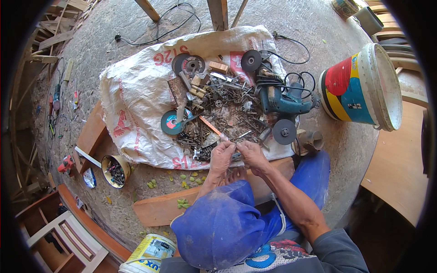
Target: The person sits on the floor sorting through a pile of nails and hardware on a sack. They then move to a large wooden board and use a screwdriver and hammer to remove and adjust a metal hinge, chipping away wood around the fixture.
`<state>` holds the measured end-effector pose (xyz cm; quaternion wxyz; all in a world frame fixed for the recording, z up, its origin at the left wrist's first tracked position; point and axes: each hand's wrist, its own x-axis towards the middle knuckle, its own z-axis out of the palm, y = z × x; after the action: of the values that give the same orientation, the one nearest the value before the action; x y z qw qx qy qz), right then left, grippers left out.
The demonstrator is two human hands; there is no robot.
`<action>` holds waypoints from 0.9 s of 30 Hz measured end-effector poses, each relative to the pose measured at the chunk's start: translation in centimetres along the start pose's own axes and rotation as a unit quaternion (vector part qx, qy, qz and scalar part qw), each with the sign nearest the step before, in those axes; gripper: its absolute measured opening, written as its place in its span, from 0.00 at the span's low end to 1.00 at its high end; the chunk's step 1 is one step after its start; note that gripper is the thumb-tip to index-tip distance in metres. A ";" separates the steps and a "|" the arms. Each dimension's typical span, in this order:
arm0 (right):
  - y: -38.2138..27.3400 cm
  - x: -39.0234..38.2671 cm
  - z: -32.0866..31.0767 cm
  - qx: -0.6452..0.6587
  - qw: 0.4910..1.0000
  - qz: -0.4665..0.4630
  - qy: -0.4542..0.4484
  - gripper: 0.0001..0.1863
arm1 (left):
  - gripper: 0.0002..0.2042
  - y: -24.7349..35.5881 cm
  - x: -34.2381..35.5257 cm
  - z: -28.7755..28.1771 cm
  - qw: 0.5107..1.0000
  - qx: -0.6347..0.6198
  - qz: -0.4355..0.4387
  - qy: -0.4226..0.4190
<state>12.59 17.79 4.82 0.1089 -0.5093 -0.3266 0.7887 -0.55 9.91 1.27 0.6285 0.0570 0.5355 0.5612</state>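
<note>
My left hand (221, 157) and my right hand (251, 156) are close together over the near edge of the pile of loose hardware (225, 102). Both have their fingers pinched around something too small to make out. An orange strip (210, 124) lies in the pile just beyond my left fingertips. The pile, mostly screws, nails and small metal parts, rests on a white woven sack (132, 113). Right of my right hand is a dark grinding disc (284, 132); a teal-centred disc (171, 122) lies at the pile's left side.
A green power tool (287, 101) with a black cord sits on the sack's right. Beyond it leans a large paint bucket (359, 86). A wooden plank (159, 209) crosses by my foot. At left stands a small tub of hardware (116, 171); a yellow-labelled bucket (150, 255) is near.
</note>
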 end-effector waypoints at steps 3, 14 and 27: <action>-1.4 -0.8 0.5 0.069 0.996 0.034 -0.043 0.13 | 0.07 1.0 -0.6 0.6 0.995 -0.093 -0.027 -0.002; -2.4 -1.3 0.7 -0.016 0.998 -0.005 -0.055 0.17 | 0.09 1.5 -0.5 0.3 0.980 -0.172 -0.059 -0.081; -12.1 -2.3 2.9 -0.444 0.821 -0.359 0.028 0.11 | 0.22 6.7 1.7 6.6 0.965 -0.214 -0.042 -0.145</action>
<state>9.15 24.67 14.81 0.1555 -0.3715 -0.7978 0.4487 -0.35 17.14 7.57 0.7198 -0.0205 0.3082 0.6217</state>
